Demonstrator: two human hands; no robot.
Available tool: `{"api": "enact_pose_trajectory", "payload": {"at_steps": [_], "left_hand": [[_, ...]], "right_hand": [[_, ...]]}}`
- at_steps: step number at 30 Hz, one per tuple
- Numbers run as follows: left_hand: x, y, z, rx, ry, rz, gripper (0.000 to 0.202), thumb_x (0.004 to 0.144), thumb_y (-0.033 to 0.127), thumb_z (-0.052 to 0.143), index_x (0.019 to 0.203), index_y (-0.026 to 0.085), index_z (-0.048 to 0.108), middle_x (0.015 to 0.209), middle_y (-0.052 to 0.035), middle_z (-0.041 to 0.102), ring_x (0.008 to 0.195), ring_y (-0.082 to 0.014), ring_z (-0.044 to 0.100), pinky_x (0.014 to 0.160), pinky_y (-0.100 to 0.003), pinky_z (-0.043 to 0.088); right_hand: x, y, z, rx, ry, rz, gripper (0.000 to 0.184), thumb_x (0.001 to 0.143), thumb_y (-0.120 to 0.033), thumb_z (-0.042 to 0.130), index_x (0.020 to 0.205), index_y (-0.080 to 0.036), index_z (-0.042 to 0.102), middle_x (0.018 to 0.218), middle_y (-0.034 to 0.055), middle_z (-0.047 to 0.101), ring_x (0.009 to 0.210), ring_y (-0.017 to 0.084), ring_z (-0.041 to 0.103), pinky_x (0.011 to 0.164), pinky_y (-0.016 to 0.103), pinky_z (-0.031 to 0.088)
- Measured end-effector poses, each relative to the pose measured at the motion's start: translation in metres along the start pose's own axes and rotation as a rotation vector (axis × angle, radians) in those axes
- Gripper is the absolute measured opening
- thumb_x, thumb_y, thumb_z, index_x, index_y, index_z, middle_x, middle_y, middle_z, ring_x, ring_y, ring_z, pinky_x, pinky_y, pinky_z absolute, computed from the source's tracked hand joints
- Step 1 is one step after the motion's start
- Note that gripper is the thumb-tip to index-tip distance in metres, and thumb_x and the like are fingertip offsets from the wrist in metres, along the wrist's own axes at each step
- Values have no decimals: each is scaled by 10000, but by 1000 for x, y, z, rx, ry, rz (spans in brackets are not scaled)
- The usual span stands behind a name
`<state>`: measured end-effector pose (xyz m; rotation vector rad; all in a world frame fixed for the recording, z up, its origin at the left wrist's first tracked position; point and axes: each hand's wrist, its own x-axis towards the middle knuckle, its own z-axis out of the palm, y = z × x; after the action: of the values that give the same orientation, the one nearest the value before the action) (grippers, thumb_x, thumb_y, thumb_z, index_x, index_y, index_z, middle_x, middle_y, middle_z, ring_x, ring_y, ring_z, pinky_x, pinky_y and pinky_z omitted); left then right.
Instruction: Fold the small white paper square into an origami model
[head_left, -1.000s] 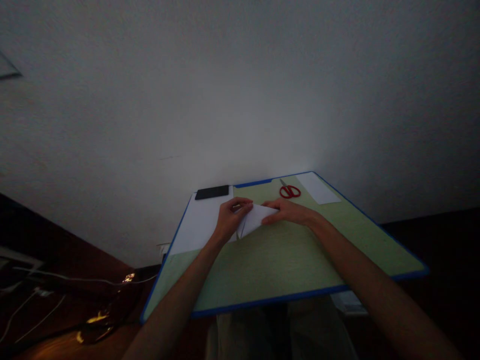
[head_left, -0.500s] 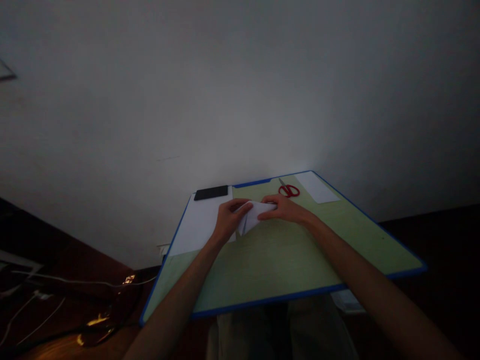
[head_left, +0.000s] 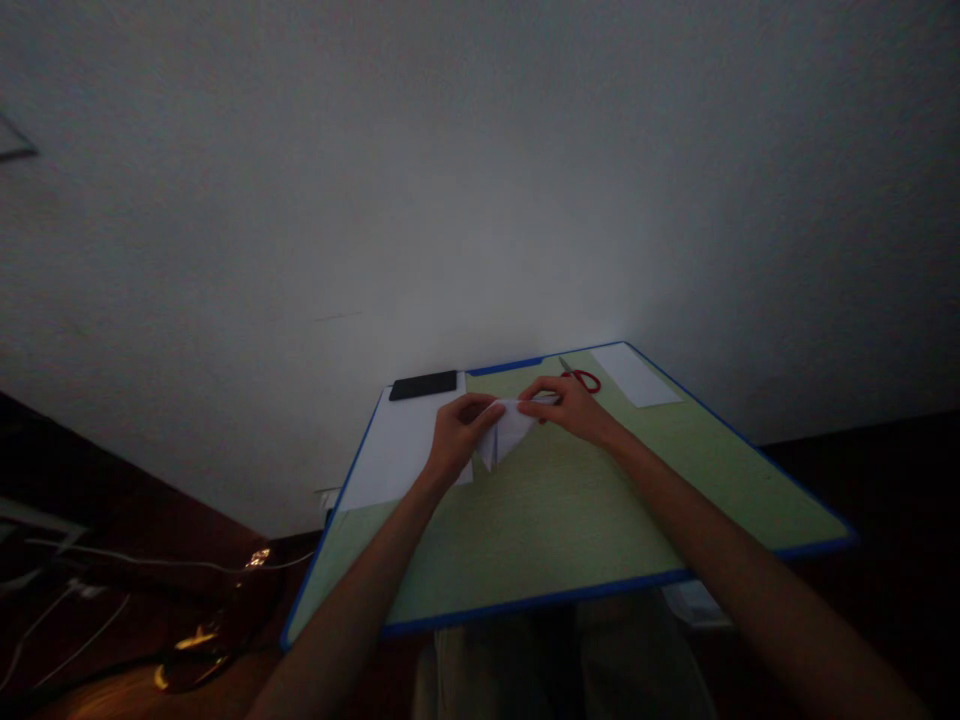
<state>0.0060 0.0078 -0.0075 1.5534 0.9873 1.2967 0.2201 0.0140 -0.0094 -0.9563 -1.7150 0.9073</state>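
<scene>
So the folded paper [head_left: 511, 432] sits near the far middle of the green board [head_left: 570, 520], partly lifted off it, and both hands are on it. The left hand [head_left: 456, 440] has its fingers closed together on the paper's left corner. The right hand [head_left: 571, 405] pinches the top edge between thumb and fingertips. It's dim, so I can't make out the exact folds.

My guess is this thing is super light and floppy, creases easily and tears if yanked, so it's best held at corners and along folded edges with a gentle pinch.

Around it: a plain white sheet [head_left: 394, 455] under the left wrist, a black phone [head_left: 424, 384] beyond that, red scissors [head_left: 586, 378] just behind the right hand, and a paper strip [head_left: 634, 375] off to the right.
</scene>
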Motion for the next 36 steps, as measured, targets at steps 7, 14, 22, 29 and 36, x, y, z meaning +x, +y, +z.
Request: {"api": "enact_pose_trajectory", "payload": {"at_steps": [7, 14, 22, 29, 36], "left_hand": [[0, -1, 0, 32, 12, 25, 352, 692, 453, 853, 876, 170, 755, 878, -67, 771, 819, -207, 706, 789, -333, 556], [0, -2, -1, 30, 10, 14, 340, 691, 450, 855, 865, 173, 762, 861, -70, 773, 794, -208, 708, 757, -329, 558], [0, -1, -1, 53, 12, 30, 351, 686, 462, 855, 856, 169, 760, 845, -68, 770, 780, -209, 706, 741, -325, 556], [1, -1, -3, 64, -12, 29, 346, 694, 465, 849, 853, 172, 756, 838, -69, 770, 763, -206, 702, 722, -321, 549], [1, -1, -3, 73, 2, 26, 328, 691, 450, 854, 840, 175, 757, 819, -60, 765, 744, -197, 694, 699, -308, 540]], "right_hand": [[1, 2, 1, -4, 37, -46, 354, 767, -500, 758, 897, -173, 722, 842, 41, 693, 683, 148, 618, 610, 282, 523], [0, 1, 1, -34, 44, -45, 334, 781, -492, 749, 897, -179, 727, 847, 42, 697, 689, 147, 611, 604, 273, 505], [0, -3, 1, -31, 49, -34, 336, 777, -496, 750, 876, -176, 728, 833, 41, 705, 664, 142, 599, 590, 269, 491], [0, -2, 2, -18, 50, -34, 324, 777, -495, 754, 869, -184, 737, 824, 41, 703, 644, 139, 592, 574, 270, 500], [0, -2, 2, -18, 56, -32, 333, 775, -501, 754, 858, -179, 736, 812, 43, 703, 661, 146, 602, 579, 270, 502]]}}
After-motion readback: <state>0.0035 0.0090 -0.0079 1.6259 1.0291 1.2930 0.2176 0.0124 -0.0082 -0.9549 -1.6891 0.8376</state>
